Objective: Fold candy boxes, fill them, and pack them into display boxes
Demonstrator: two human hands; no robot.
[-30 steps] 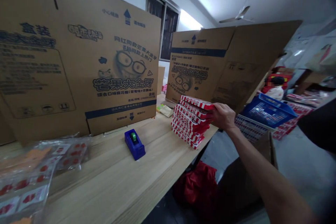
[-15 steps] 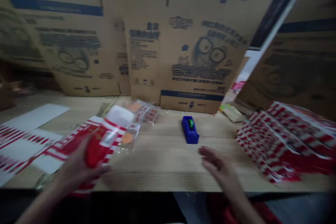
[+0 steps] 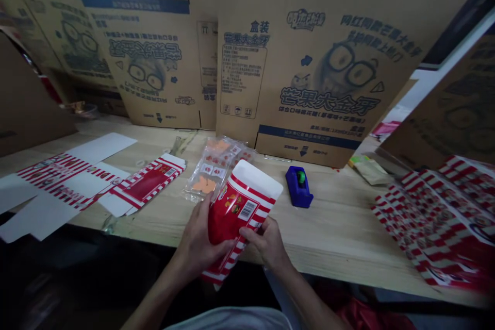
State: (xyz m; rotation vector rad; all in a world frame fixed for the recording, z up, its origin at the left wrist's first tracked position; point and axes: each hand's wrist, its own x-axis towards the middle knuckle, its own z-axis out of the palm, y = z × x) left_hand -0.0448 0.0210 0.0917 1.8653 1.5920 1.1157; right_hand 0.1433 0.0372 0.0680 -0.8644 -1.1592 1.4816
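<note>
Above wooden table (image 3: 332, 242), left hand (image 3: 197, 241) and right hand (image 3: 265, 242) hold red-striped carton (image 3: 240, 219).

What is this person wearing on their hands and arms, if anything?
The left hand and right hand are bare, without gloves. The forearms are bare too, with no watch or bracelet showing. A pale grey top shows at the bottom edge of the view.

Seemingly glossy paperboard carton (image 3: 232, 219)
</note>
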